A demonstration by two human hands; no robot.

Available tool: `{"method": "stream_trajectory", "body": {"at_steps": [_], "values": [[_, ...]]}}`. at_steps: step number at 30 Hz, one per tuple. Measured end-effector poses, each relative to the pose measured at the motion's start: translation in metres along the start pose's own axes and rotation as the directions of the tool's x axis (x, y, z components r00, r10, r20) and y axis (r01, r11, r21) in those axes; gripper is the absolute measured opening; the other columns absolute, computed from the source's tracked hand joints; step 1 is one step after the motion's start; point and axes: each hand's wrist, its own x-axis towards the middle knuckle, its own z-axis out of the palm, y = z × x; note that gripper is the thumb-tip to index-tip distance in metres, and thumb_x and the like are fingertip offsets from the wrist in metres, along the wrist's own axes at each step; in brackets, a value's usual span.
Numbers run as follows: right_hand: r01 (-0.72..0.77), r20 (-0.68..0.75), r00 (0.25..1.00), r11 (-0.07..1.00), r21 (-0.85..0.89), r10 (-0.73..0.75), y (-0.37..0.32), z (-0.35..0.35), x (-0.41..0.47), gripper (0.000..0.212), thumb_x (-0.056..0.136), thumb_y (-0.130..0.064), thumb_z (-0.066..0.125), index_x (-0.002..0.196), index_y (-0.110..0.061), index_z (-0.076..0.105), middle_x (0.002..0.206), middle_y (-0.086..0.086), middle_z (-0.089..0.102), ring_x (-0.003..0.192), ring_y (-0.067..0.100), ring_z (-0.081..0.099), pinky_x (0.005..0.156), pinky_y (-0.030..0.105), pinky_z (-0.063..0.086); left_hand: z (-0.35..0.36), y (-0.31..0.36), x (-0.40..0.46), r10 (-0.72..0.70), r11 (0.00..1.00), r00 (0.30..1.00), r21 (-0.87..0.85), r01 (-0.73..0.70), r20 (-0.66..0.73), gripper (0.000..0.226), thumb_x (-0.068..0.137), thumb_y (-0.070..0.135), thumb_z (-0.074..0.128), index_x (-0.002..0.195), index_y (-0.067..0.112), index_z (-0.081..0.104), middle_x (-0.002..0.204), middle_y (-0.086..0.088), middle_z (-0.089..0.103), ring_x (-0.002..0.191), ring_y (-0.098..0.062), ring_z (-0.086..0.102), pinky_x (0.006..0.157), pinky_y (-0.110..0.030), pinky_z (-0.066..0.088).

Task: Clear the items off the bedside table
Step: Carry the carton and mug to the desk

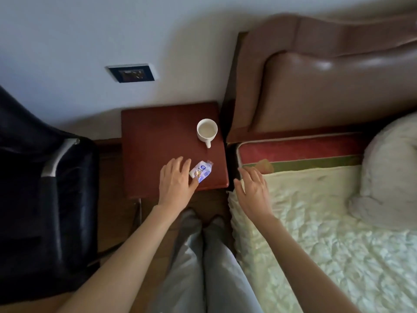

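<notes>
A dark red wooden bedside table (153, 141) stands against the wall. On its right side sits a white mug (207, 131), handle toward me. Near the front right corner lies a small white and blue snack packet (201, 171). My left hand (176, 181) hovers flat over the table's front edge, fingers spread, thumb touching the packet's left end. My right hand (252, 188) is open, fingers apart, above the bed's corner just right of the table, holding nothing.
A black chair (45, 188) with a metal armrest stands left of the table. The bed (327, 233) with a pale quilted cover, a white pillow (392, 172) and a brown padded headboard (327, 86) lies right. My legs are on the wooden floor below.
</notes>
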Motion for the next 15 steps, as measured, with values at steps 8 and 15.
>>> {"method": "stream_trajectory", "body": {"at_steps": [8,15], "values": [[0.025,-0.044,0.999,0.998,0.064,-0.022,0.021,0.08,0.043,0.042,0.089,-0.027,0.042,0.117,0.0,0.06,0.118,0.018,0.061,0.112,0.036,0.055,0.097,0.047,0.045,0.1,-0.022,0.043,-0.011,1.0,0.988,-0.011,0.013,0.151,0.059,0.084,0.041,0.06,0.133,0.012,0.047,0.13,-0.013,0.053,0.119,-0.03,0.048,0.099,-0.043,0.038],[0.019,-0.081,0.997,0.994,0.106,-0.011,0.048,0.131,0.06,0.04,0.091,-0.026,0.044,0.117,-0.001,0.059,0.116,0.018,0.062,0.112,0.035,0.055,0.095,0.048,0.045,0.172,-0.029,0.069,-0.051,0.999,0.983,-0.003,0.052,0.175,0.072,0.082,0.041,0.066,0.139,0.008,0.037,0.136,-0.013,0.048,0.129,-0.029,0.04,0.107,-0.044,0.033]]}}
